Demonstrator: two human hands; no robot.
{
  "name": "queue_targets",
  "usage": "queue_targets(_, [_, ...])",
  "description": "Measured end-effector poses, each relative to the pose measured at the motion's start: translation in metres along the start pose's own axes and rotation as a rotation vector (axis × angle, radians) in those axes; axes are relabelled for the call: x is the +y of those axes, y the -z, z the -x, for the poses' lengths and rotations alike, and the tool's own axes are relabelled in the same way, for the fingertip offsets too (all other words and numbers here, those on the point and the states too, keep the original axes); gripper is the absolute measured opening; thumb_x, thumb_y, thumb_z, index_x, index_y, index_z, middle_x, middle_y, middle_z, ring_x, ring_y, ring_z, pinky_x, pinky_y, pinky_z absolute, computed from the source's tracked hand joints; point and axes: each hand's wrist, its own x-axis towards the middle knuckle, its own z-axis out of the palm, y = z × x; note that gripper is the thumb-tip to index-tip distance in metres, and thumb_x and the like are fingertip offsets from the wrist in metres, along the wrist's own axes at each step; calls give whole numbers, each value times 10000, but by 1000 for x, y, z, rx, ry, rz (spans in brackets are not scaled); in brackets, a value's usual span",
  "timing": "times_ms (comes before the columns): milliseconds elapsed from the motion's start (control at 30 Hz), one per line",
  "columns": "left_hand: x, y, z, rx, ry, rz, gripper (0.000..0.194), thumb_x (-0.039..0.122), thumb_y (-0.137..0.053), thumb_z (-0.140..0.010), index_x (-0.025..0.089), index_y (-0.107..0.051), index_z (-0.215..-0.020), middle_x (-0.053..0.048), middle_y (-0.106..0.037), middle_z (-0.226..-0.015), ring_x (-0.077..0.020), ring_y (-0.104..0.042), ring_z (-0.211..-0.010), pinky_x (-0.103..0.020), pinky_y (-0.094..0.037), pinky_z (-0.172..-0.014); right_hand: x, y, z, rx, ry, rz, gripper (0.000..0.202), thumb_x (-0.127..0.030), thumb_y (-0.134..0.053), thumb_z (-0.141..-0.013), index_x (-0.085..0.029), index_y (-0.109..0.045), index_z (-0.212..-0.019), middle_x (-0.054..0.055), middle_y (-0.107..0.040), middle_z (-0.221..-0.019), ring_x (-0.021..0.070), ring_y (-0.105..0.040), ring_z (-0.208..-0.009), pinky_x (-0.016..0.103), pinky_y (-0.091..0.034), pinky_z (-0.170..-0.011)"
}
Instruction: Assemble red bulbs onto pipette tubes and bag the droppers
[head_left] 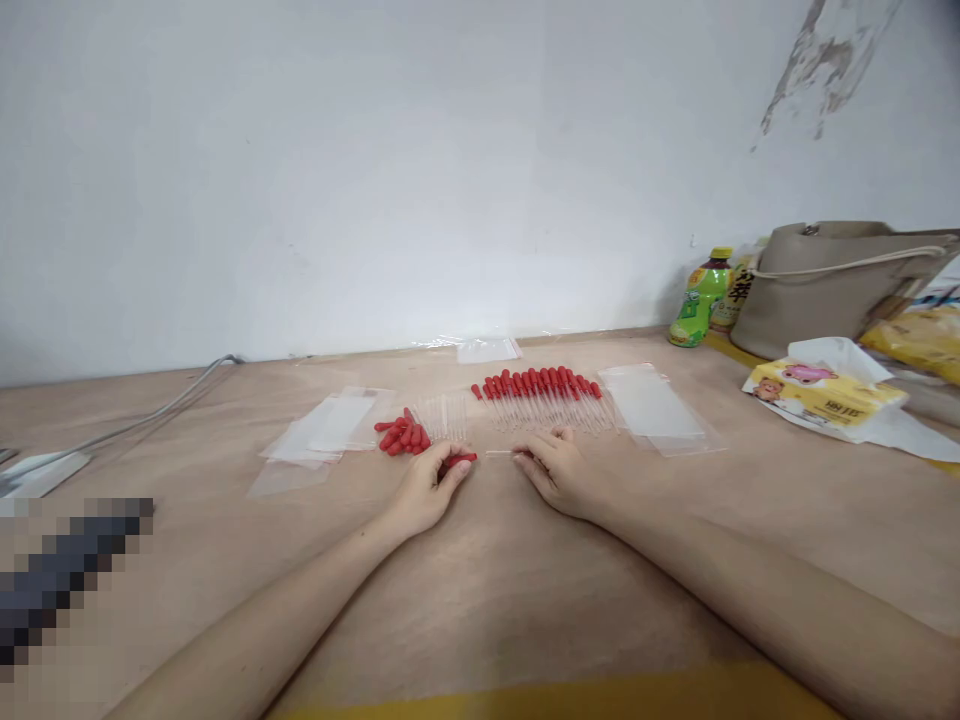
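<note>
My left hand (429,494) is closed on a red rubber dropper bulb (468,458), its open end pointing right. Opposite it, my right hand (561,474) pinches a thin clear dropper tube (498,455) that points left. A small gap separates tube and bulb. Just beyond my left hand lies a pile of loose red bulbs (403,436), beside a row of bare clear tubes (441,412). Past my right hand, several droppers with red bulbs (541,384) lie side by side, bulbs toward the wall.
Clear plastic bags lie at left (330,428), right (660,405) and back (487,350). Farther right are a green drink bottle (697,305), a grey-beige bag (817,285) and a yellow-white tissue pack (832,395). A grey cable (180,392) crosses the left side.
</note>
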Motion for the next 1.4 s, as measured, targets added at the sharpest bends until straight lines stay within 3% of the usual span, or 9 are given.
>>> queue_targets(267, [0,2,1,-68,7,52,164,277,-444,-849,166,-540,-921,-34,-593,-824,-147,-551,-742,-268,-439,-675,5,-14,0,14,54,-29,191,-222,-379,-870,-178,-565,-879,27,-635,-824,128,-537,-725,313,-286,-766])
queue_targets(500, [1,-3,0,-69,32,146,191,310,-457,-841,153,-564,-821,-4,-559,-680,-118,-527,-631,-225,-425,-591,-7,-2,-3,-42,45,-41,194,-216,-426,-844,-198,-619,-858,8,-641,-722,130,-535,-680,290,-328,-735])
queue_targets(700, [3,-1,2,-94,45,165,220,317,-472,-834,143,-598,-785,14,-533,-604,-89,-485,-545,-188,-393,-522,0,-4,-6,-73,5,-176,186,-222,-479,-827,-241,-651,-896,-3,-669,-858,128,-566,-779,272,-367,-772])
queue_targets(833, [3,0,4,-149,33,134,227,320,-489,-823,139,-624,-812,21,-517,-564,-84,-466,-509,-181,-382,-490,14,-12,-5,-117,98,-265,186,-217,-490,-828,-232,-657,-908,-2,-676,-792,119,-565,-700,294,-354,-768])
queue_targets(967, [4,-1,4,-186,31,116,228,318,-504,-814,138,-644,-822,12,-543,-564,-87,-483,-507,-180,-390,-485,9,1,-5,-109,151,-128,166,-225,-508,-820,-219,-672,-848,5,-667,-715,121,-544,-646,314,-337,-755])
queue_targets(1133, [1,-3,2,-147,69,119,246,349,-521,-801,141,-647,-840,12,-564,-555,-90,-503,-487,-179,-402,-462,-12,18,-3,-68,157,103,220,-185,-437,-848,-197,-656,-865,31,-654,-753,128,-538,-668,277,-358,-691])
queue_targets(1300, [-4,-1,0,-31,33,75,230,326,-592,-751,140,-650,-875,-26,-656,-708,-113,-564,-568,-204,-452,-528,-5,-1,0,28,132,19,193,-216,-417,-856,-163,-597,-898,57,-637,-828,142,-556,-767,271,-395,-723])
queue_targets(1400, [-2,1,0,-25,2,35,210,315,-585,-761,139,-660,-849,-17,-648,-660,-104,-549,-534,-194,-433,-499,-2,-4,-1,19,119,-22,174,-217,-423,-848,-165,-586,-877,50,-631,-832,142,-552,-792,263,-399,-721])
